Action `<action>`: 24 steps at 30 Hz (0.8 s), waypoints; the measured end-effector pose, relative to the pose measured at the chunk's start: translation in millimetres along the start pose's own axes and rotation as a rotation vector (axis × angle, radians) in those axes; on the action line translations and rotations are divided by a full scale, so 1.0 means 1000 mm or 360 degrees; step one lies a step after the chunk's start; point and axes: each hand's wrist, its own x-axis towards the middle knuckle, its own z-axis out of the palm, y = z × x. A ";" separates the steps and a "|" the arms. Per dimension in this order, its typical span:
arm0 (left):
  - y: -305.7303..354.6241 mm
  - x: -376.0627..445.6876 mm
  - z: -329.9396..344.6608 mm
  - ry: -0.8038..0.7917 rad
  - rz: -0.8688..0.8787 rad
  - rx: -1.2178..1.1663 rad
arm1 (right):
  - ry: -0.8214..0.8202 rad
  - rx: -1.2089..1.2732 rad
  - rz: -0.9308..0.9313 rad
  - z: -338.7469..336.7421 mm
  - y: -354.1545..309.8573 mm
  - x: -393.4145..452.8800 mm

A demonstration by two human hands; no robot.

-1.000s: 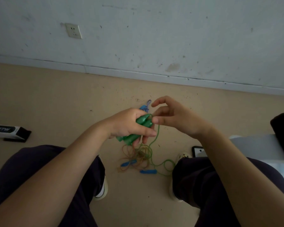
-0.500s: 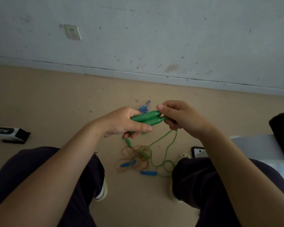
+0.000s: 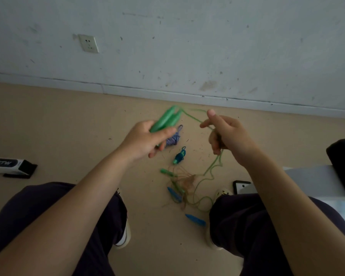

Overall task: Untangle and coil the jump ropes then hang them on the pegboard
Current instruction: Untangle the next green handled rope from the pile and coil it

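Green plastic marks the working rope: in the head view the left hand [image 3: 147, 139] grips the two green handles [image 3: 165, 119] side by side, their tips pointing toward 1 o'clock, while the right hand [image 3: 225, 134] has its fingers curled round the green cord [image 3: 193, 116], index finger and thumb extended. The cord runs from the handle tips across to the right hand, then drops at 6 o'clock into the tangle [image 3: 185, 182] on the floor, where it appears mixed with a tan rope and blue handles [image 3: 195, 219]. The step in hand is judged to be drawing the green cord free for coiling. Keep both handles clamped together, feed the cord through the right hand under light tension, and stop if the tan rope lifts with it. A blue-and-white rope bundle [image 3: 172, 139] and a small teal bundle [image 3: 179, 157] lie just beyond the tangle at 12 o'clock. The surface is a beige floor [image 3: 58, 126] littered with small debris, meeting a scuffed white wall [image 3: 207, 46] with a socket [image 3: 88, 43] at 10 o'clock. No pegboard is in view.
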 end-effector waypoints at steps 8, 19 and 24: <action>0.005 -0.007 0.006 -0.0652 -0.0037 0.0124 | -0.0246 0.0059 -0.0168 0.015 -0.006 -0.005; 0.001 0.004 -0.003 -0.0138 0.0055 -0.0680 | 0.0229 -0.0028 0.0011 0.014 0.003 0.002; 0.000 0.004 0.003 -0.0116 -0.0023 -0.0051 | -0.0053 -0.0332 -0.0049 0.023 0.002 -0.002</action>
